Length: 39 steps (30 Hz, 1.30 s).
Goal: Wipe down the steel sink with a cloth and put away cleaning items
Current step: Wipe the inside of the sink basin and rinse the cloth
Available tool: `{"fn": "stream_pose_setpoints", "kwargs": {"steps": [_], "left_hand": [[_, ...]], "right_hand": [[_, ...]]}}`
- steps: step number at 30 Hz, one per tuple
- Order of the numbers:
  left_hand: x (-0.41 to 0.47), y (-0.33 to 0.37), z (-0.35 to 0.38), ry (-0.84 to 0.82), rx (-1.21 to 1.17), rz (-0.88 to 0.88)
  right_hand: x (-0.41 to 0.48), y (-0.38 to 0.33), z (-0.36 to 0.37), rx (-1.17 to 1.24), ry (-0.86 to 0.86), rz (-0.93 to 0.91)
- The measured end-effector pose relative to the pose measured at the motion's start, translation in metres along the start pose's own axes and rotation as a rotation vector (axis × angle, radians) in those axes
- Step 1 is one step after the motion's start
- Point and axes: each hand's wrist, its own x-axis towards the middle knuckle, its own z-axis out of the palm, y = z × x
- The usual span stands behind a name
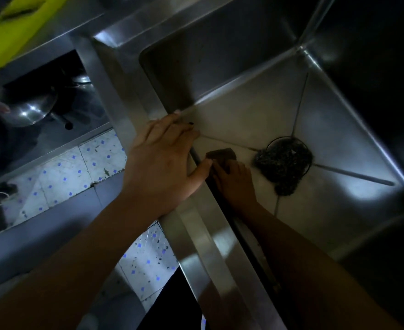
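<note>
In the sink [243,110], right hand [235,184] on sponge [221,155], grip unclear, scourer [283,166] covering drain [281,138].

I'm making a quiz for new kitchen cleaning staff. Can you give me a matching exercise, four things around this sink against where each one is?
Things:
1. dark brown scrubbing sponge
2. dark wire scouring ball
3. yellow-green cloth
4. shiny steel bowl

Places:
A. on the lower shelf, left of the steel sink
B. on the sink floor, under the right hand
C. on the steel counter, top left
D. over the round drain

Pairs: 1-B; 2-D; 3-C; 4-A
</note>
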Motion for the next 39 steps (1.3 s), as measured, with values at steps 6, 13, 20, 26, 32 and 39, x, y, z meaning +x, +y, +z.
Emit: {"fn": "stream_pose_setpoints", "kwargs": {"steps": [6, 13, 20, 26, 32, 39], "left_hand": [[0.0, -0.001, 0.002, 0.018, 0.008, -0.007], [0.0, -0.001, 0.003, 0.02, 0.013, -0.013], [0.0, -0.002, 0.005, 0.06, -0.013, -0.002], [0.0, -0.003, 0.008, 0.08, -0.031, -0.013], [0.0, -0.004, 0.008, 0.078, -0.034, -0.015], [0.0, -0.003, 0.008, 0.083, -0.058, -0.011]], "right_hand": [[0.017, 0.002, 0.003, -0.077, 0.179, -0.157], [-0.004, 0.003, 0.002, 0.02, 0.136, -0.116], [-0.042, 0.018, 0.002, 0.221, 0.022, 0.085], [-0.026, 0.014, 0.008, 0.26, 0.003, 0.167], [-0.003, 0.014, 0.007, 0.258, -0.015, 0.165], [-0.034, 0.017, -0.001, 0.201, -0.075, 0.12]]}}
